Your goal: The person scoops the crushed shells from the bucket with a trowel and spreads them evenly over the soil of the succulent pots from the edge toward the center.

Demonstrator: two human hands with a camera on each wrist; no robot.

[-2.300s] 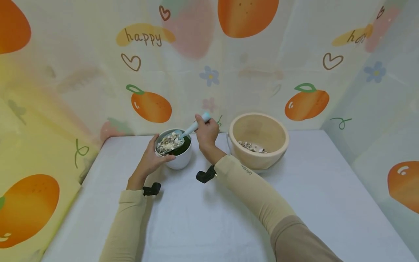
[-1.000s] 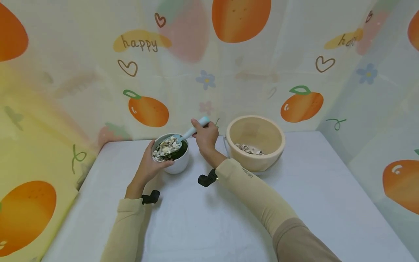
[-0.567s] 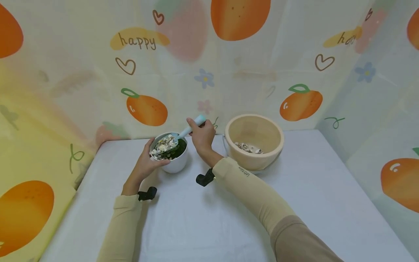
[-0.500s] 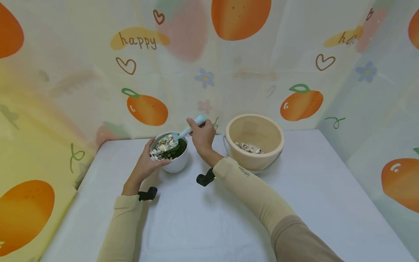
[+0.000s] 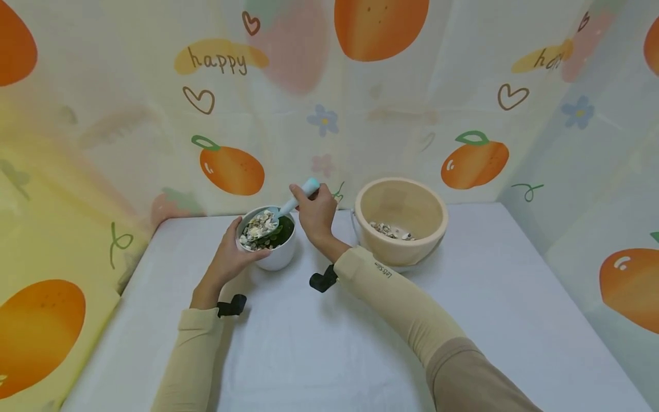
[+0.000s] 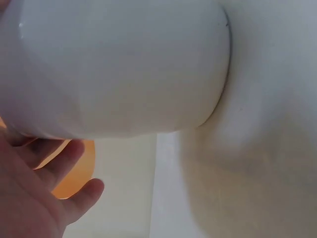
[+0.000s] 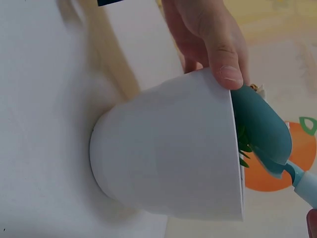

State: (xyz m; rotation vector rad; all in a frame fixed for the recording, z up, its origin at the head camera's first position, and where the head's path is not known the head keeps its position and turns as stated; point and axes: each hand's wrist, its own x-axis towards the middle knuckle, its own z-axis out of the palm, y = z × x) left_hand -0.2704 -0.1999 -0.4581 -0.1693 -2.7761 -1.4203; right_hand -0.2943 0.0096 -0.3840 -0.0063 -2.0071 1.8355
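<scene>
A white flowerpot (image 5: pixel 278 258) stands on the table, with a green plant (image 5: pixel 284 233) inside. My left hand (image 5: pixel 226 258) grips the pot from the left, thumb at the front rim and fingers round the far side. In the right wrist view, that thumb presses near the rim beside the teal blade. My right hand (image 5: pixel 317 214) holds the light blue handle of a small hand trowel (image 5: pixel 300 195). The trowel slants down over the pot's opening, its blade heaped with pale, shell-like chips (image 5: pixel 259 224). Green leaves (image 7: pixel 243 144) show under the blade in the right wrist view.
A large beige bucket (image 5: pixel 401 252) stands right of the pot, with similar chips (image 5: pixel 391 231) at its bottom and a thin handle hanging down. White cloth covers the table (image 5: pixel 437 326). A fruit-printed backdrop (image 5: pixel 360 131) rises right behind pot and bucket.
The trowel has shifted slightly left over the pot, and chips now show along the pot's left front inside. Both hands keep their hold. The head view has moved a little.
</scene>
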